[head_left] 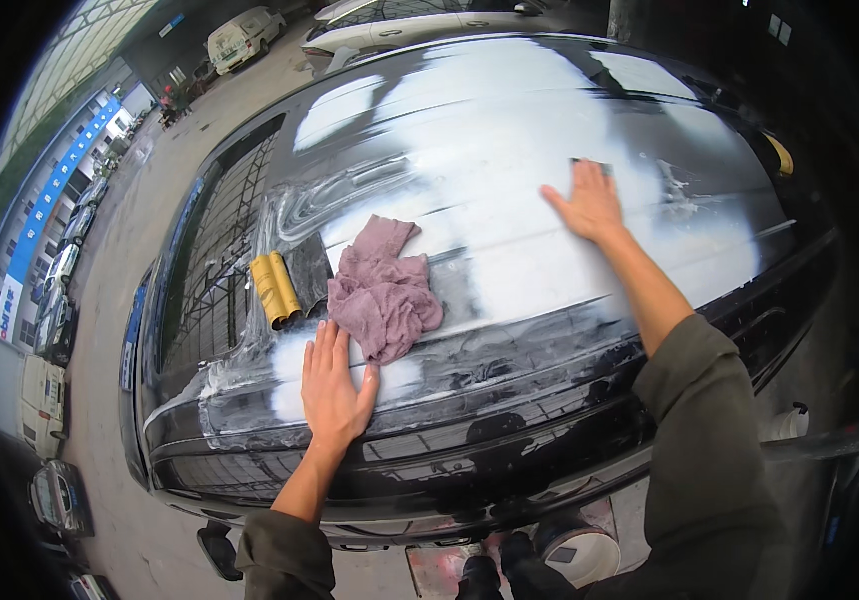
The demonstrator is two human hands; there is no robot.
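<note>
A dark vehicle roof [540, 240] with large white patches and milky smears stretches out in front of me. My right hand [592, 205] lies on the white area, thumb out, fingers pressing a small dark piece of sandpaper [605, 168] that shows only at their tips. My left hand [334, 385] rests flat on a white patch near the roof's side edge, fingers stretched out and holding nothing. Just beyond it lies a crumpled mauve cloth [386, 290]. Left of the cloth are two yellow rolled sheets [275, 285] and a dark flat sheet [310, 270].
The windshield [220, 250] slopes down at the left, and a side mirror [220, 550] juts out below. A white bucket [580, 553] stands by my feet. A white van [246, 40] and a pale car [420, 25] are parked beyond; more vehicles line the far left.
</note>
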